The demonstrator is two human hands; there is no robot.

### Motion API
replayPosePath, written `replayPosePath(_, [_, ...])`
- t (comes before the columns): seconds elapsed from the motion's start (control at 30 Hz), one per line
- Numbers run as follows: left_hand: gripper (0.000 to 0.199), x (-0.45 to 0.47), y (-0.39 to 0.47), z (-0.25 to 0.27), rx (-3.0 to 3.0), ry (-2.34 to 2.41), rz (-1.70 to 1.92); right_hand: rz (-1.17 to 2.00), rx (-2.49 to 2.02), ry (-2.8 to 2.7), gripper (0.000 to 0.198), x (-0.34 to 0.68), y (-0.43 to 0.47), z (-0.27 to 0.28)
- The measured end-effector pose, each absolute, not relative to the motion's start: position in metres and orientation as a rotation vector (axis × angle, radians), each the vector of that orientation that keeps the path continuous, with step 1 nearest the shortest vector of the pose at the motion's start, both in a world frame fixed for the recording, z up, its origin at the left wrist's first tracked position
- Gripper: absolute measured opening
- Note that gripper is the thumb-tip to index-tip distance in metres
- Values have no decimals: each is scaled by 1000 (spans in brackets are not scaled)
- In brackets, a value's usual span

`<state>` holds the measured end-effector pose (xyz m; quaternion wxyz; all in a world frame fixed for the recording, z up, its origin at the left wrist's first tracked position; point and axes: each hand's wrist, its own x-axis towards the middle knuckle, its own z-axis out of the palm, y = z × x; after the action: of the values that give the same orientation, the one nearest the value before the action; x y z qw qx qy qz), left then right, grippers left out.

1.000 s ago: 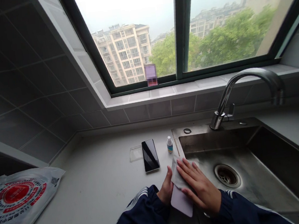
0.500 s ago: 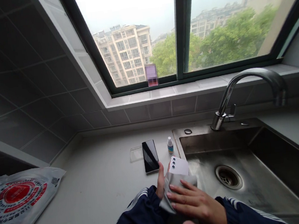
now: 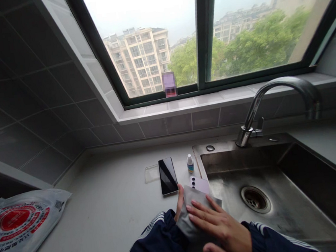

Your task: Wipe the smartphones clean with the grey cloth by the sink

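A lavender smartphone [image 3: 201, 184] lies back side up in my left hand [image 3: 179, 199], its camera lenses showing at the upper left corner. The left thumb runs along the phone's left side; the other fingers are hidden beneath. A grey cloth [image 3: 186, 219] covers the phone's lower part. On top of the cloth rests my right hand [image 3: 220, 225], fingers stretched flat and slightly spread, pressing it against the phone. Just beyond the hands, a second phone [image 3: 168, 175] with a dark screen lies on the counter. To its right stands a small white-capped bottle [image 3: 190, 164].
A clear phone case [image 3: 151, 174] lies left of the dark phone. The steel sink [image 3: 201, 162] with a curved tap [image 3: 275, 83] is at the right. A printed plastic bag [image 3: 40, 233] sits at the far left of the pale counter [image 3: 105, 214]. A window is behind.
My right hand and the cloth have shifted slightly up the phone, so the cloth now covers more of its back, including part of the camera area. The left hand keeps its hold.
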<state>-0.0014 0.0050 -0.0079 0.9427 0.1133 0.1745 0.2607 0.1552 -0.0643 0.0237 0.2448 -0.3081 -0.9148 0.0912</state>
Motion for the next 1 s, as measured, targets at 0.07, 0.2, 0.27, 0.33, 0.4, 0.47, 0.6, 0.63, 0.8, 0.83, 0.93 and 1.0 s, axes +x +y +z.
replayPosePath(0.07, [103, -1, 5, -9, 264, 313, 523, 194, -920, -2495, 62, 156, -62, 22])
replayPosePath(0.2, [81, 2, 2, -9, 337, 283, 611, 106, -1082, -2462, 63, 160, -56, 16])
replayPosePath(0.27, [72, 4, 0, -8, 362, 276, 669, 68, -1157, -2444, 64, 163, -53, 13])
replayPosePath(0.33, [70, 6, -2, -6, 396, 266, 686, 38, -1212, -2433, 66, 165, -51, 10])
replayPosePath(0.4, [69, 8, -3, -4, 440, 256, 679, 18, -1257, -2417, 67, 168, -49, 8])
replayPosePath(0.47, [66, 8, -3, -3, 484, 248, 709, 4, -1303, -2391, 68, 169, -48, 7])
replayPosePath(0.6, [60, 9, -1, 0, 530, 252, 725, -13, -1368, -2345, 67, 170, -46, 5])
replayPosePath(0.63, [60, 8, 0, 1, 536, 260, 714, -15, -1376, -2336, 67, 171, -46, 5])
replayPosePath(0.8, [63, 8, 0, 3, 569, 293, 682, 5, -1384, -2309, 68, 170, -46, 3])
replayPosePath(0.83, [64, 8, 0, 4, 571, 295, 680, 13, -1387, -2306, 68, 170, -46, 3])
replayPosePath(0.93, [64, 8, 0, 5, 566, 300, 686, 41, -1395, -2306, 67, 170, -45, 1])
replayPosePath(1.0, [63, 8, 0, 4, 556, 307, 692, 58, -1403, -2305, 66, 170, -44, 0])
